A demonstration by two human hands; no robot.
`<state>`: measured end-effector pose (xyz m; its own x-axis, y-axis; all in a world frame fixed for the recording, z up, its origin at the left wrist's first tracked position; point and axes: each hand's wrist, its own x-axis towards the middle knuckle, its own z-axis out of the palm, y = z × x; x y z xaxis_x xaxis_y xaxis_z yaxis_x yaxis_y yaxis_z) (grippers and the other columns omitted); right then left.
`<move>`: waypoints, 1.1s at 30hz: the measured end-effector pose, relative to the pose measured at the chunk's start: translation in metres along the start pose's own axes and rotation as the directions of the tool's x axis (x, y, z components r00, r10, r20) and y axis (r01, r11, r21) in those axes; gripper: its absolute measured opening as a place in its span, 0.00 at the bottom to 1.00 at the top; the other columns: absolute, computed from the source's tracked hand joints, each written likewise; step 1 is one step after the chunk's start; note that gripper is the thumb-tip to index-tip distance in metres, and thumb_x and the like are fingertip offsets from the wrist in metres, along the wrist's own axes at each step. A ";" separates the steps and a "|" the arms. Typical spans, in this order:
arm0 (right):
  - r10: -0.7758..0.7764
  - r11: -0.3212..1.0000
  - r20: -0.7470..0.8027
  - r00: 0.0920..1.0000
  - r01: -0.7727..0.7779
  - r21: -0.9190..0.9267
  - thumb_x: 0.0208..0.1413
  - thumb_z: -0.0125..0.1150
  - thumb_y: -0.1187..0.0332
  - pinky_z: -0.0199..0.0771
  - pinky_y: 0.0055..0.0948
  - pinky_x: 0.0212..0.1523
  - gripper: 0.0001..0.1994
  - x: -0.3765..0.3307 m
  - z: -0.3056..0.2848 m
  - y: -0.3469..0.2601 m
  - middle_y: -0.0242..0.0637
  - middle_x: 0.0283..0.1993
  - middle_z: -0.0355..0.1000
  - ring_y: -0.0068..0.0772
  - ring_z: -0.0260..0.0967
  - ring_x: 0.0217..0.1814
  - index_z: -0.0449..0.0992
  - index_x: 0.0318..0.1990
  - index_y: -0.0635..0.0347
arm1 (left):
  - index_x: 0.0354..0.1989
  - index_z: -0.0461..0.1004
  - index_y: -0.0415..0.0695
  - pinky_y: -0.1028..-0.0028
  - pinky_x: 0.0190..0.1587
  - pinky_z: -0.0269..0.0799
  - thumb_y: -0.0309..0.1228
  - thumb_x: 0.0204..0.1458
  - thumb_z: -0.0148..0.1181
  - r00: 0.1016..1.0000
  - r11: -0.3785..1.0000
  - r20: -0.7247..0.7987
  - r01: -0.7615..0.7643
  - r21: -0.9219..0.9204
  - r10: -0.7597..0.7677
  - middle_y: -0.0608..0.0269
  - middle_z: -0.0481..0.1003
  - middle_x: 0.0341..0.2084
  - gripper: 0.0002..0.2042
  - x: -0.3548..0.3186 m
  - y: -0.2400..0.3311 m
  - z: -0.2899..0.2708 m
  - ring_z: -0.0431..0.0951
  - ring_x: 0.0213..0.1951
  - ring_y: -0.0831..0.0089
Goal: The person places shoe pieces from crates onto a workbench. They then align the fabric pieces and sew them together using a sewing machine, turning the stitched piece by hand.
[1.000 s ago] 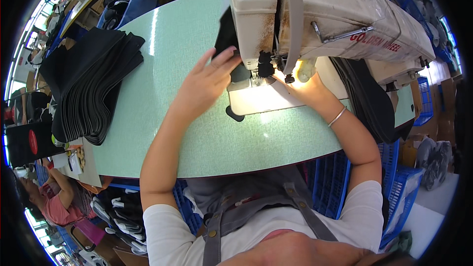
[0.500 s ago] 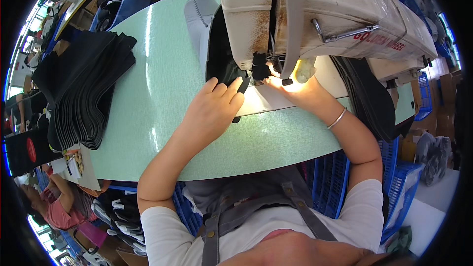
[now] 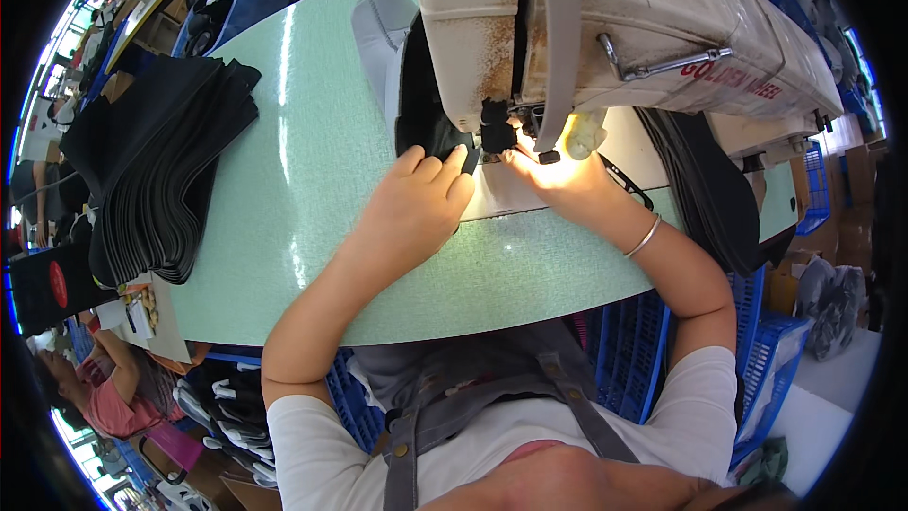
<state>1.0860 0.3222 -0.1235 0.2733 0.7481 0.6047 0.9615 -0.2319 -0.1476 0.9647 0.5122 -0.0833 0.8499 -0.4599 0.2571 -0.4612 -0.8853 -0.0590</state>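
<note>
Ok so L hand (image 3: 416, 199) has its fingers close together on the near edge of the black piece (image 3: 423, 99), just left of the sewing machine (image 3: 643, 28) head, prob to keep it lined up. Can't tell if the thumb's pinching. R hand (image 3: 572, 191) is under the light, grip lost in glare tbh. Black stack (image 3: 151, 180) sits left on the bench (image 3: 284, 227), prob for ez reach.

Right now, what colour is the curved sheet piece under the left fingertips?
Black curved sheet piece, best seen in the head view.
</note>
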 end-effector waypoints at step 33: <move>-0.091 0.974 0.185 0.978 0.126 -0.187 0.43 0.56 0.73 0.69 0.25 0.26 0.13 -0.002 -0.023 -0.025 0.33 0.39 0.67 0.27 0.70 0.30 0.73 0.39 0.62 | 0.34 0.77 0.45 0.74 0.25 0.59 0.23 0.34 0.60 0.988 0.994 -0.138 0.051 -0.099 -0.065 0.73 0.67 0.25 0.13 -0.001 0.002 0.011 0.66 0.27 0.75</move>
<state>1.0605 0.3122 -0.1029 0.1852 0.8684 0.4600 0.9657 -0.2476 0.0787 0.9653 0.5099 -0.0945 0.8347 -0.3878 0.3909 -0.4401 -0.8965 0.0504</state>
